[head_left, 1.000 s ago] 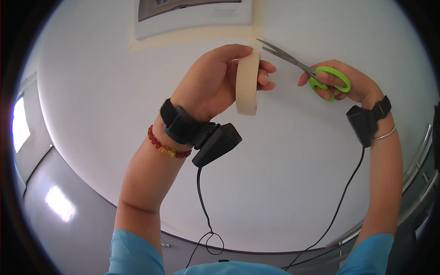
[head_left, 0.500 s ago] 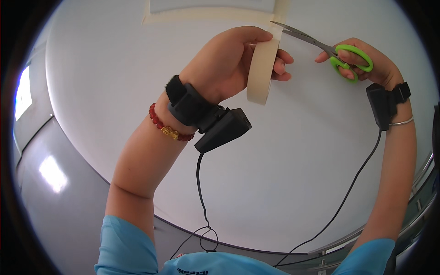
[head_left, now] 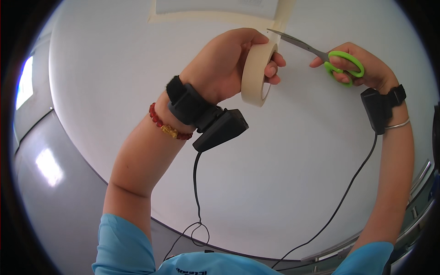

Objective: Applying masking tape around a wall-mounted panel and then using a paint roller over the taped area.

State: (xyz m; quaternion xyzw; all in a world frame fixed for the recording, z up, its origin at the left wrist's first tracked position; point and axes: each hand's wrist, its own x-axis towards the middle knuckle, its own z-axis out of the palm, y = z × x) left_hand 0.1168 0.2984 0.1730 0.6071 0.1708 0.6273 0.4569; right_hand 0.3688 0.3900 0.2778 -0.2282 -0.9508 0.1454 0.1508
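My left hand [head_left: 224, 64] grips a roll of cream masking tape [head_left: 253, 75], thumb on its upper edge and fingers curled behind it. Green-handled scissors [head_left: 306, 46] are in my right hand [head_left: 373, 66], with fingers through the loops. Their blades look closed together, pointing left, and the tips lie just above the roll beside my left thumb. A tape strip [head_left: 285, 13] runs along the right side of a white sheet [head_left: 215, 6] at the top. Whether the strip still joins the roll is hard to make out.
A large white surface [head_left: 256, 183] with a curved-looking edge lies beneath my hands. Black devices [head_left: 222, 130] are strapped to both wrists, and thin cables [head_left: 339, 206] hang from them. Metal rails [head_left: 415, 213] stand at the lower right, a grey panel [head_left: 55, 183] at the left.
The scissor blades, slightly apart before, have come together. My right hand and the scissors have shifted a little left and down. The tape roll has turned, showing more of its hollow centre.
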